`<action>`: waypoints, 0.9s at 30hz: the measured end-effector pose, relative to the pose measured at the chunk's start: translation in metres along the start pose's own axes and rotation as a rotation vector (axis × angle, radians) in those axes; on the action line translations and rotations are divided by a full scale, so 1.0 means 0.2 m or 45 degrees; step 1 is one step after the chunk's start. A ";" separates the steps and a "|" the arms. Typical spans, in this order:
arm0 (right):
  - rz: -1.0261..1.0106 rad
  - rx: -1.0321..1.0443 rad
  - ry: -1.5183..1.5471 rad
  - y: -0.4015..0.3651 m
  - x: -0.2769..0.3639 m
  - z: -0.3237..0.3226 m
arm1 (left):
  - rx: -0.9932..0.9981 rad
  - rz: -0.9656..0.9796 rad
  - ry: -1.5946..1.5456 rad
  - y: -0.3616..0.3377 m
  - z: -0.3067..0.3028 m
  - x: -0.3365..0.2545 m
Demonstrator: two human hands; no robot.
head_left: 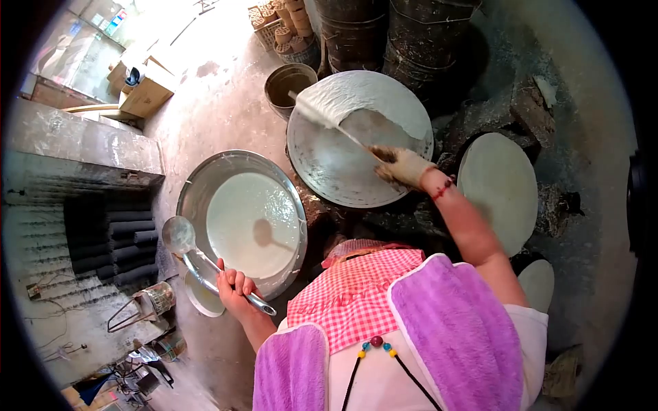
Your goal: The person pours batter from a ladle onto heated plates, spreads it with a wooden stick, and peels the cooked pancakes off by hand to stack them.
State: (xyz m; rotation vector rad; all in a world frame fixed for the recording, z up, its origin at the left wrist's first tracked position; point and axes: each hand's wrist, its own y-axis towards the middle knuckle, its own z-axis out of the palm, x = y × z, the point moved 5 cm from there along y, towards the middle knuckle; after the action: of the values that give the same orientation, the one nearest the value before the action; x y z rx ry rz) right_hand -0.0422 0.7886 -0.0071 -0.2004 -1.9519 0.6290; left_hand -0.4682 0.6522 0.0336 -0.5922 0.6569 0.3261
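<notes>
My left hand [236, 291] is wrapped round the handle of a metal ladle [179, 236], whose bowl hangs by the left rim of a large metal basin [186, 198]. White batter [240, 205] fills much of that basin. With a stained glove on, my right hand [404, 168] grips a wooden batter spreader [351, 138] over a round griddle [343, 185]. The spreader's head is blurred near the griddle's upper left edge. A layer of batter [384, 92] covers the far part of the griddle; the near part is bare and dark-smudged.
A bucket [291, 79] stands behind the griddle, with dark metal drums [425, 34] beyond. To the right are a pale round lid [504, 192] and a smaller one [537, 284]. Black briquettes [130, 236] are stacked at left. Cardboard boxes [147, 89] sit further back.
</notes>
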 end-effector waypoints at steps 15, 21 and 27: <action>-0.144 -0.286 -0.095 -0.07 -0.17 -0.33 | 0.004 -0.086 0.059 0.11 0.17 -0.01; -0.144 -0.353 -0.014 0.08 0.02 -0.30 | 0.033 -0.165 0.175 0.16 0.20 0.03; -0.032 -0.223 0.267 -0.18 -0.18 -0.28 | 0.054 -0.196 0.286 0.23 0.29 0.06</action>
State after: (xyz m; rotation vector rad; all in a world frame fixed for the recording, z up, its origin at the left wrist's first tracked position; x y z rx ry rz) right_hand 0.0287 0.7619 0.0007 -0.3368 -1.8029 0.4027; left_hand -0.4528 0.7244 0.0441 -0.6397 0.8265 0.1022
